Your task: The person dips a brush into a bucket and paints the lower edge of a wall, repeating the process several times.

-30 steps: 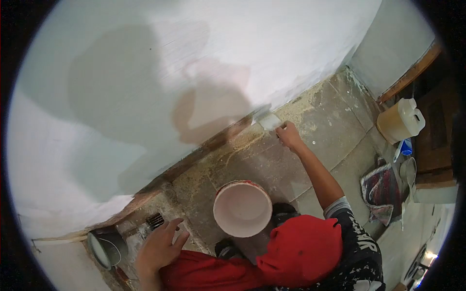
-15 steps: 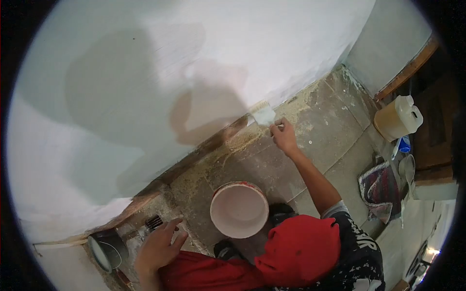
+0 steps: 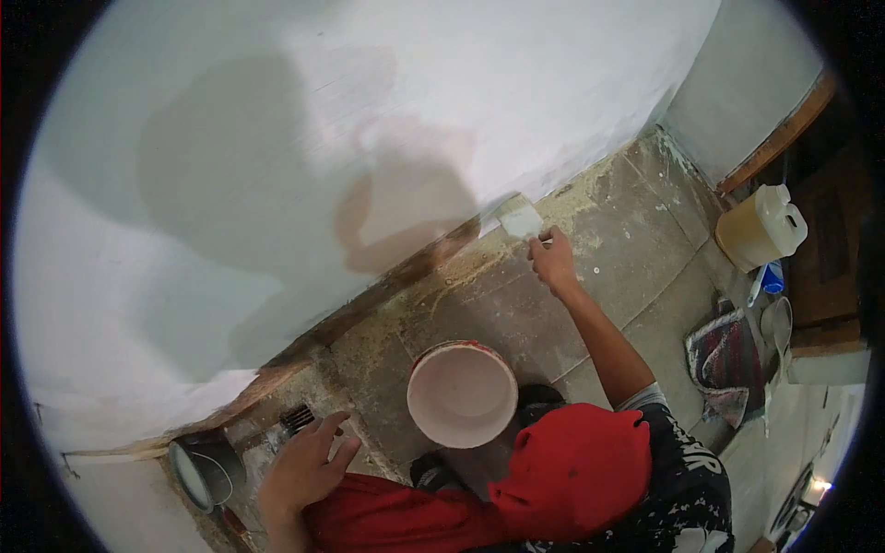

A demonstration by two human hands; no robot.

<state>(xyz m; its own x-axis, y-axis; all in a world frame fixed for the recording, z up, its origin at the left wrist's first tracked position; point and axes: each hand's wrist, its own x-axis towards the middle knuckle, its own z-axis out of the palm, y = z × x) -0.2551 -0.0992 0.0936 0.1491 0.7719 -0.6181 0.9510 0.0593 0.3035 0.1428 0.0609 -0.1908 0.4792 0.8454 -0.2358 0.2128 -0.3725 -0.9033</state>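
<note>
My right hand [image 3: 553, 258] is closed on the handle of a wide white brush [image 3: 522, 219], whose bristles touch the foot of the white wall [image 3: 553, 83] where it meets the floor. My left hand [image 3: 309, 465] has its fingers apart and holds nothing, over the red cloth on my left arm or knee. A dark-toothed brush [image 3: 297, 419] lies on the floor just beyond its fingers. Between the hands stands a round bucket [image 3: 462, 394], pale inside with a red-marked rim.
A dark pail [image 3: 207, 472] with a wire handle lies at lower left. At right are a yellowish jug [image 3: 751, 230], a blue can [image 3: 772, 276], a crumpled cloth [image 3: 724, 364] and a wooden door frame [image 3: 779, 134]. The tiled floor [image 3: 645, 267] is stained.
My right hand and the white brush have moved slightly right along the wall's foot. The view has shifted a little. My left hand keeps its pose.
</note>
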